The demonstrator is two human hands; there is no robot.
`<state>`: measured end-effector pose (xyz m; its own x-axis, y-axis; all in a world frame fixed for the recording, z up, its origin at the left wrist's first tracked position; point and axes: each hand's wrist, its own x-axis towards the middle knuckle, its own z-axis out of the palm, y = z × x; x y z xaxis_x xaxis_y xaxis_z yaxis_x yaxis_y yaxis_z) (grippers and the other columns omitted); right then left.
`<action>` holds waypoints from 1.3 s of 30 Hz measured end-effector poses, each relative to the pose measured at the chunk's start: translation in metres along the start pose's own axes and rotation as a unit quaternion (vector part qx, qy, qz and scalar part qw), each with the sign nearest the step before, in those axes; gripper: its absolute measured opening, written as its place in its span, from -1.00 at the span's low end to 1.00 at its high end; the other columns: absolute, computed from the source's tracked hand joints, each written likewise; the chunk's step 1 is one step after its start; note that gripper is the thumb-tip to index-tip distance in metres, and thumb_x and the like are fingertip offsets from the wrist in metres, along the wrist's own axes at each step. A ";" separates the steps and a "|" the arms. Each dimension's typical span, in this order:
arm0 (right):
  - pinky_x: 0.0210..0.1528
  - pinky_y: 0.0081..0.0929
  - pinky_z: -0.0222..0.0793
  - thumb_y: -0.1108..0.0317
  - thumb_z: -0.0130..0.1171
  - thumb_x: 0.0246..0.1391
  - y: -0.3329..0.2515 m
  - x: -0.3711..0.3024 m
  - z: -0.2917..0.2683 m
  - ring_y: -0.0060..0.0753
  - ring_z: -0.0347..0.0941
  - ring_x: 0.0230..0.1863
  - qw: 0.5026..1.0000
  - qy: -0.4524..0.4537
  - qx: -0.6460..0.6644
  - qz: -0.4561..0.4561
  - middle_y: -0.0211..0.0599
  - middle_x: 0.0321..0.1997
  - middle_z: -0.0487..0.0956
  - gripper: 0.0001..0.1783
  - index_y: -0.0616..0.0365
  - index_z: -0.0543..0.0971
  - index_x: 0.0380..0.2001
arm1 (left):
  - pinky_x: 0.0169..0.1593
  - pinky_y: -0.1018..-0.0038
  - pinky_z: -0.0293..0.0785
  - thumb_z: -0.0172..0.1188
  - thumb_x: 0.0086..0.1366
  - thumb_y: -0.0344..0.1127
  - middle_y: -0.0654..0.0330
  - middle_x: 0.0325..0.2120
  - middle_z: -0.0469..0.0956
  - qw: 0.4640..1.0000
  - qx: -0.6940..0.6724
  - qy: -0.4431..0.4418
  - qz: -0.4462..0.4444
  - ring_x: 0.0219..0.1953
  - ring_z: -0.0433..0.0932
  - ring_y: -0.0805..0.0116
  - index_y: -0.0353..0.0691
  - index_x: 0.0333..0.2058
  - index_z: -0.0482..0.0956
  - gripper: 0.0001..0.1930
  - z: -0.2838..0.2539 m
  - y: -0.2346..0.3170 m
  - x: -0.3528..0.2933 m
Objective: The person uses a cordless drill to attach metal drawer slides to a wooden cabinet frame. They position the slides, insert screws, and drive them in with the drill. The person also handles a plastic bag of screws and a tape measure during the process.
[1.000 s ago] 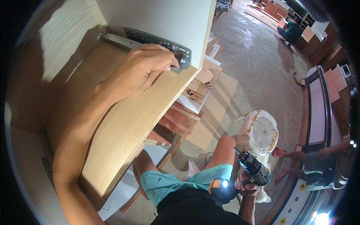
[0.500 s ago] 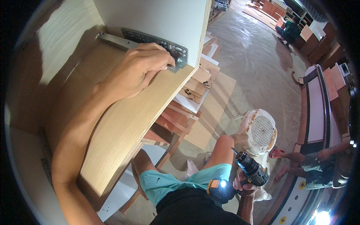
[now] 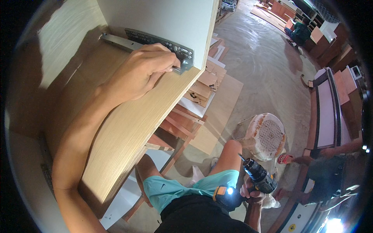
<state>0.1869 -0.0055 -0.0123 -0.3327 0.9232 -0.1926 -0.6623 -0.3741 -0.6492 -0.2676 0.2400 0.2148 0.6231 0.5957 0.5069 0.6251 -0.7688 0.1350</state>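
Observation:
Inside a wooden cabinet, my left hand (image 3: 149,70) is closed on the front end of a grey metal drawer slide (image 3: 159,40). Its perforated plate lies against the white side panel (image 3: 167,19), and its rail runs back into the corner along the cabinet's bottom board (image 3: 120,128). My fingers hide part of the slide's front end. Low at the right, my right hand (image 3: 251,193) is wrapped round the grip of a black cordless drill (image 3: 261,175), away from the cabinet. A bit is in its chuck, pointing up and left, and its small lamp is lit.
Wood offcuts (image 3: 204,87) and a flat board (image 3: 223,105) lie right of the cabinet. A stained white plastic stool (image 3: 268,136) stands beyond my knee. A co-worker (image 3: 330,174) is close by at the right; another person (image 3: 300,32) crouches far off.
The nearby co-worker at the right has shifted, with an arm and legs in a different place. My left hand stays on the drawer slide, and the drill has barely moved.

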 end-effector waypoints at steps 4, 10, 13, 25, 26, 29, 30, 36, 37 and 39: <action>-0.50 -0.46 0.34 0.32 0.46 -0.24 0.003 0.001 -0.004 -0.45 0.39 -0.66 1.000 -0.007 0.003 -0.008 -0.32 -0.60 0.49 -0.51 0.30 0.49 -0.24 | -0.18 0.29 0.62 0.22 0.29 -0.61 0.05 -0.26 0.67 1.000 0.004 0.003 0.001 -0.15 0.67 0.17 -0.36 -0.19 0.62 -0.87 -0.002 0.000 -0.004; -0.52 -0.46 0.35 0.32 0.45 -0.24 0.002 0.000 -0.005 -0.45 0.39 -0.66 1.000 -0.017 0.006 -0.018 -0.31 -0.61 0.49 -0.49 0.34 0.48 -0.21 | -0.11 0.25 0.61 0.21 0.30 -0.60 0.05 -0.22 0.68 1.000 -0.002 -0.012 0.007 -0.10 0.66 0.11 -0.36 -0.16 0.61 -0.85 -0.002 -0.002 -0.004; -0.52 -0.46 0.34 0.32 0.45 -0.23 0.001 -0.001 -0.004 -0.45 0.39 -0.66 1.000 -0.015 0.007 -0.020 -0.30 -0.61 0.49 -0.48 0.34 0.48 -0.21 | -0.07 0.23 0.59 0.21 0.30 -0.60 0.04 -0.21 0.68 1.000 -0.009 -0.019 0.007 -0.08 0.65 0.07 -0.35 -0.15 0.61 -0.84 -0.004 0.002 0.000; -0.51 -0.45 0.33 0.32 0.45 -0.22 -0.003 -0.009 0.000 -0.44 0.39 -0.66 1.000 -0.024 0.010 -0.013 -0.29 -0.62 0.49 -0.46 0.36 0.47 -0.18 | -0.06 0.24 0.58 0.24 0.27 -0.61 0.02 -0.22 0.67 0.999 -0.019 -0.005 -0.037 -0.08 0.65 0.08 -0.33 -0.20 0.64 -0.86 -0.001 0.003 -0.004; -0.51 -0.45 0.33 0.32 0.45 -0.22 -0.002 -0.010 -0.001 -0.44 0.39 -0.66 1.000 -0.022 0.008 -0.011 -0.29 -0.62 0.49 -0.46 0.36 0.47 -0.18 | -0.06 0.25 0.59 0.24 0.27 -0.62 0.02 -0.21 0.66 0.999 -0.023 -0.008 -0.042 -0.08 0.65 0.08 -0.32 -0.20 0.65 -0.85 -0.001 0.003 -0.003; -0.51 -0.45 0.33 0.32 0.44 -0.22 0.000 -0.003 -0.004 -0.44 0.39 -0.66 1.000 -0.029 0.011 -0.005 -0.28 -0.62 0.49 -0.46 0.37 0.47 -0.17 | -0.09 0.26 0.52 0.28 0.22 -0.61 0.03 -0.17 0.62 1.000 -0.006 0.007 0.000 -0.11 0.59 0.08 -0.35 -0.23 0.56 -0.85 -0.007 0.004 0.000; -0.51 -0.45 0.32 0.33 0.44 -0.21 0.001 -0.002 -0.007 -0.44 0.39 -0.66 0.999 -0.030 0.008 -0.003 -0.28 -0.62 0.49 -0.46 0.37 0.47 -0.17 | -0.11 0.26 0.48 0.30 0.19 -0.61 0.02 -0.16 0.60 1.000 -0.002 0.011 -0.017 -0.13 0.55 0.08 -0.34 -0.25 0.51 -0.82 -0.007 0.010 0.000; -0.47 -0.40 0.25 0.32 0.43 -0.22 0.015 0.000 -0.023 -0.41 0.36 -0.64 0.999 -0.030 0.029 0.021 -0.30 -0.64 0.47 -0.47 0.32 0.48 -0.15 | -0.12 0.33 0.30 0.20 0.05 -0.58 0.02 -0.17 0.52 0.966 0.110 0.227 -0.056 -0.20 0.39 0.19 -0.24 -0.28 0.30 -0.70 -0.043 -0.005 -0.005; -0.47 -0.40 0.24 0.32 0.42 -0.22 0.014 -0.001 -0.023 -0.41 0.36 -0.63 0.999 -0.031 0.028 0.023 -0.29 -0.64 0.47 -0.47 0.31 0.48 -0.15 | -0.06 0.33 0.31 0.13 0.08 -0.61 0.05 -0.13 0.53 0.945 0.142 0.282 -0.083 -0.20 0.38 0.23 -0.27 -0.23 0.32 -0.72 -0.045 -0.021 -0.008; -0.45 -0.39 0.22 0.30 0.43 -0.21 0.016 0.000 -0.026 -0.40 0.36 -0.62 0.999 -0.034 0.022 0.020 -0.29 -0.64 0.47 -0.45 0.31 0.50 -0.12 | -0.02 0.26 0.34 0.09 0.06 -0.65 0.00 -0.12 0.50 0.934 0.187 0.275 -0.130 -0.19 0.39 0.18 -0.31 -0.20 0.31 -0.69 -0.046 -0.036 -0.014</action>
<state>0.1939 -0.0087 -0.0419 -0.4029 0.9000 -0.1663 -0.6763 -0.4152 -0.6085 -0.3204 0.2490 0.2416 0.1550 0.4624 0.8730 0.9065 -0.4179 0.0605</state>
